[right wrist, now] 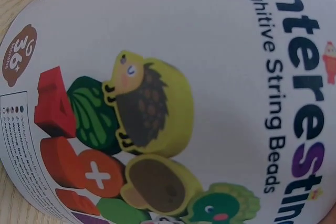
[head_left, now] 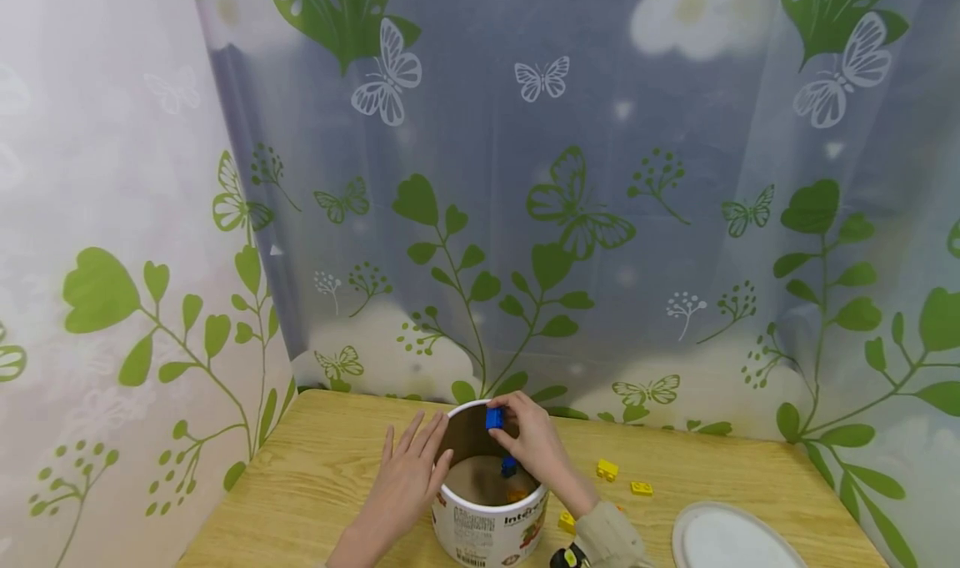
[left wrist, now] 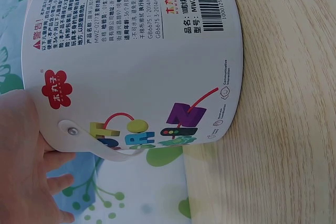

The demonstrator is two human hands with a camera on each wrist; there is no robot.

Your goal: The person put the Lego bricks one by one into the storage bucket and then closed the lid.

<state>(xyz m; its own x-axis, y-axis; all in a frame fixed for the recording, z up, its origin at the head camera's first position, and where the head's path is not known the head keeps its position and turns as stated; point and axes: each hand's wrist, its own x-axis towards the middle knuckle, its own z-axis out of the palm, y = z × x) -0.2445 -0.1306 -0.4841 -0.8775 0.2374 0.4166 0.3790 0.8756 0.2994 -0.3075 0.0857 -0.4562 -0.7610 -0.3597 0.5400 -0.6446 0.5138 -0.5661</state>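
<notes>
The right hand (head_left: 536, 439) has its thumb and fingers closed in a pinch on a blue block (head_left: 493, 418), which is positioned at the mouth of a white cylindrical bucket (head_left: 487, 535), toward the far side of the rim. The left hand (head_left: 405, 476) is extended, fingers straight and slightly spread, at the left side of the bucket rim; it grips no block. The left wrist view shows this hand beside the pivot of a white carrying handle (left wrist: 100, 145). The bucket stands upright. Inside it, a second blue block (head_left: 509, 466) and an orange piece (head_left: 517, 495) are visible; the shape of the orange piece is partly hidden by the front rim. The outer wall carries printed text, including "String Beads", and a hedgehog picture (right wrist: 152, 106). To the right of the bucket, three yellow blocks (head_left: 607, 469) lie apart on the wood-grain worktop (head_left: 300, 468), the nearest beside the right sleeve (head_left: 615, 539). Farther right lies a round white lid (head_left: 731, 539). Behind the worktop hangs a leaf-and-butterfly-patterned sheet (head_left: 465, 126).
</notes>
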